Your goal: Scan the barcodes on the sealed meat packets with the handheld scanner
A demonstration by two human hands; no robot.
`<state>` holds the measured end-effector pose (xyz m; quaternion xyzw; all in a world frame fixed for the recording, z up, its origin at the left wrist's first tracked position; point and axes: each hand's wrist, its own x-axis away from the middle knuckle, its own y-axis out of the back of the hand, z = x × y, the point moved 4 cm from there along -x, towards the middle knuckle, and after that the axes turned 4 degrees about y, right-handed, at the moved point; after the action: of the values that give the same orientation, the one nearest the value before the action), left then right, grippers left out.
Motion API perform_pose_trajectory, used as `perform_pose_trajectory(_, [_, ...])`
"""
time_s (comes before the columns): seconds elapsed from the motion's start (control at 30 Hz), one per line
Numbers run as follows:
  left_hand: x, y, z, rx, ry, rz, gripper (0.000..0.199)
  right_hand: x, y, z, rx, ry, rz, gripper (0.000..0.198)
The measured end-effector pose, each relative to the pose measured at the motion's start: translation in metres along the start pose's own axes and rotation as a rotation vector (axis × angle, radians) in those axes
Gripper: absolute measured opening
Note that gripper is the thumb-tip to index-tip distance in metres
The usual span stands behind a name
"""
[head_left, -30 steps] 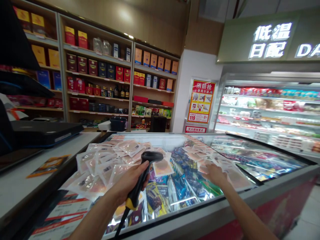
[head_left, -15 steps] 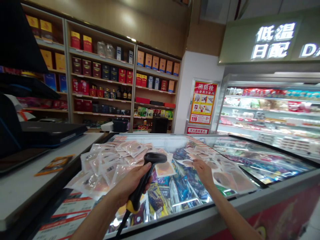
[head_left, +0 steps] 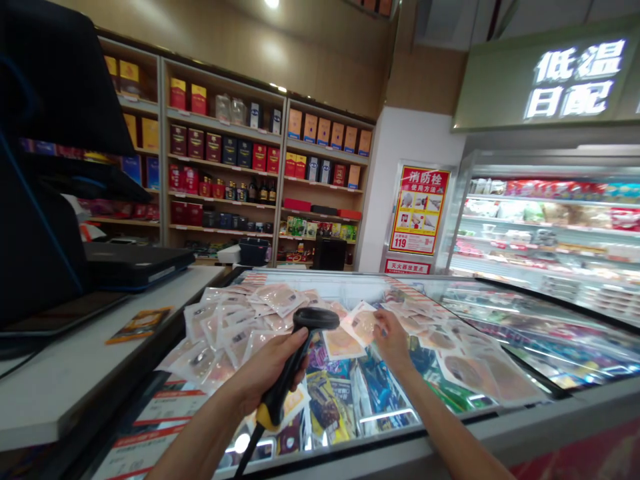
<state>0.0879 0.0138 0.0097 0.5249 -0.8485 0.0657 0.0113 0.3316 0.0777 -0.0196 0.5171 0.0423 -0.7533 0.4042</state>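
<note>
My left hand [head_left: 277,369] is wrapped round the handle of a black and yellow barcode scanner [head_left: 290,370], whose head points away to the right. A cable runs down from its lower end. Between the fingertips of my right hand [head_left: 391,340] is the edge of a flat clear packet [head_left: 361,323] with a pale tan disc inside. It is held just right of the scanner head, above the freezer's glass top. Many similar packets [head_left: 235,330] lie overlapping on the glass to the left, and more packets [head_left: 463,363] are spread on the right.
Under the glass of the chest freezer [head_left: 320,447] are coloured bags. To the left stands a white counter [head_left: 65,393] with a dark screen device [head_left: 60,87] and a small orange packet [head_left: 140,325]. Shelves of boxes [head_left: 225,150] line the back wall; a lit refrigerated case [head_left: 550,227] stands right.
My right hand has drawn a packet leftward from the right-hand spread toward the scanner. The view has turned slightly left. My left hand still grips the scanner.
</note>
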Motion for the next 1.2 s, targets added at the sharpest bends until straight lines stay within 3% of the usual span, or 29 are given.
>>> perform_pose_trajectory(0.23, [0.001,-0.003,-0.005,0.040,-0.015,-0.067,0.033,0.000,-0.024,0.014,-0.026,0.094,0.079,0.029])
perform_pose_trajectory(0.37, [-0.001,-0.007,-0.005,0.036,-0.011,-0.135,0.035,0.009,-0.056,0.020,-0.056,0.218,0.292,0.039])
perform_pose_trajectory(0.43, [-0.003,-0.007,-0.004,0.032,-0.006,-0.145,0.035,0.010,-0.056,0.015,-0.019,0.230,0.364,0.039])
perform_pose_trajectory(0.5, [-0.005,-0.005,-0.001,0.029,-0.002,-0.133,0.034,0.004,-0.037,-0.002,0.098,0.133,0.334,0.036])
perform_pose_trajectory(0.6, [-0.011,-0.003,0.003,0.009,-0.011,-0.062,0.034,-0.006,0.017,-0.046,0.440,-0.160,0.239,0.034])
perform_pose_trajectory(0.7, [-0.016,-0.004,0.007,-0.001,-0.013,-0.020,0.035,-0.004,0.073,-0.093,0.800,-0.502,0.218,0.048])
perform_pose_trajectory(0.77, [-0.019,-0.007,0.008,-0.010,0.005,-0.013,0.037,0.003,0.095,-0.114,0.906,-0.646,0.238,0.060])
perform_pose_trajectory(1.03, [-0.023,-0.024,0.004,0.028,0.019,0.035,0.037,0.014,0.102,-0.130,0.874,-0.619,0.368,0.057])
perform_pose_trajectory(1.2, [-0.019,-0.029,0.002,0.033,0.024,0.035,0.034,0.016,0.097,-0.115,0.675,-0.391,0.396,0.034])
